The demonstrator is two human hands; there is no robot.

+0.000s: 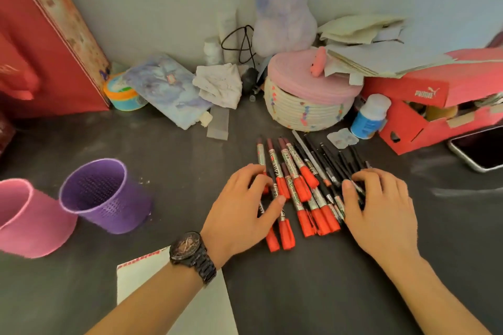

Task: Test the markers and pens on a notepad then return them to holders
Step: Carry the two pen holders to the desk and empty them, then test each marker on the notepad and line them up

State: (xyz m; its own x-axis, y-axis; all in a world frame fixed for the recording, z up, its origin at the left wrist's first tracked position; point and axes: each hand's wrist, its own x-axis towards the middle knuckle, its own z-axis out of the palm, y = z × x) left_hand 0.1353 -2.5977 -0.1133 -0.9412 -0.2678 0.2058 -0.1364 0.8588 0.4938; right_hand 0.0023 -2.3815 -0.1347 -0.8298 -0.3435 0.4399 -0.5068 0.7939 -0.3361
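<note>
A pile of red-capped markers [299, 190] and thin black pens [326, 160] lies on the dark table. My left hand [239, 215], with a dark watch on the wrist, sits at the pile's left side, its fingers curled over the markers and its thumb against one. My right hand [381, 215] is at the pile's right side, fingers curled over the black pens. A purple holder [109, 198] and a pink holder [32, 223] stand to the left, both tilted. The white notepad [136, 285] lies near the front edge, partly under my left forearm.
A woven basket with a pink lid [307, 106] stands just behind the pile, with a blue-and-white bottle [367, 117] beside it. A red shoe box [424, 117] and a phone [479, 149] are at the right. A red bag [40, 49] leans at the left wall.
</note>
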